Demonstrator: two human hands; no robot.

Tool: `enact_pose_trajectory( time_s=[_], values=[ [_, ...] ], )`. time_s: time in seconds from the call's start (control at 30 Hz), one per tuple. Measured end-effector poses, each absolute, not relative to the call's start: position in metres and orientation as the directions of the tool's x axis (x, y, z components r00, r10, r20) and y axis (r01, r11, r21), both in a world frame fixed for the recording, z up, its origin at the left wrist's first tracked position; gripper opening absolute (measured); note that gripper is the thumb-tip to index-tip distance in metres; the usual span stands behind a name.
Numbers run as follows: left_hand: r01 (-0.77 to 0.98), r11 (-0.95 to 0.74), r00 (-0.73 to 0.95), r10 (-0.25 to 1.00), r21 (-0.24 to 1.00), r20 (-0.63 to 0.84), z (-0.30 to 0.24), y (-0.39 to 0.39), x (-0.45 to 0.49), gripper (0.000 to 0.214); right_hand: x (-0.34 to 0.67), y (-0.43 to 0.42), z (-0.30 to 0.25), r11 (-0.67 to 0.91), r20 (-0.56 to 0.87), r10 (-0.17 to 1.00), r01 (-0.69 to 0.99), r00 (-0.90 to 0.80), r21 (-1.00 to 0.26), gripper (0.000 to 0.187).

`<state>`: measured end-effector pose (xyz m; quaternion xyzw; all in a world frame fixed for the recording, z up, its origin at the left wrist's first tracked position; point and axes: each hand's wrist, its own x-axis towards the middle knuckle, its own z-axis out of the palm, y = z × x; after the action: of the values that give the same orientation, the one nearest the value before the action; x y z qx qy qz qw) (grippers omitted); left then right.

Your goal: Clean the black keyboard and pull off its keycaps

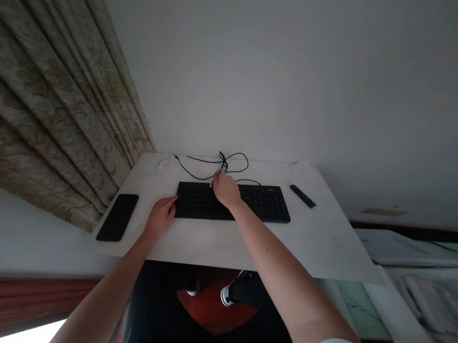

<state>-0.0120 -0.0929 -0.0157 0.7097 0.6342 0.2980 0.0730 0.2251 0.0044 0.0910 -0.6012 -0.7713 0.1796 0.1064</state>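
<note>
A black keyboard (200, 204) lies flat on the white desk, long side toward me. At its left end, my left hand (160, 216) is closed against the edge, fingers curled and thumb touching the side. Over the keyboard's top rows, my right hand (227, 189) pinches a slim blue tool with a whitish end (212, 183), which looks like a small brush. The fist hides much of that tool and some of the keys. Just behind the right hand, a black cable (239, 155) lies in a tied bundle, its plug end to the left.
A black phone (117, 217) rests near the desk's left edge. On the right lies a narrow black strip-like object (303, 196). The white desk (320, 244) meets a wall at the back. Patterned curtains (59, 61) hang at the left; papers (411, 252) lie lower right.
</note>
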Motion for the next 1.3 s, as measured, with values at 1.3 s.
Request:
enact_pose_trajectory(
  time_s=[1.3],
  values=[
    [0.871,-0.223,0.049,0.926,0.437,0.374,-0.02,-0.093,-0.015,0.041,0.28,0.014,0.088,0.193,-0.099,0.966,0.917,-0.24,-0.348,0.039]
  ],
)
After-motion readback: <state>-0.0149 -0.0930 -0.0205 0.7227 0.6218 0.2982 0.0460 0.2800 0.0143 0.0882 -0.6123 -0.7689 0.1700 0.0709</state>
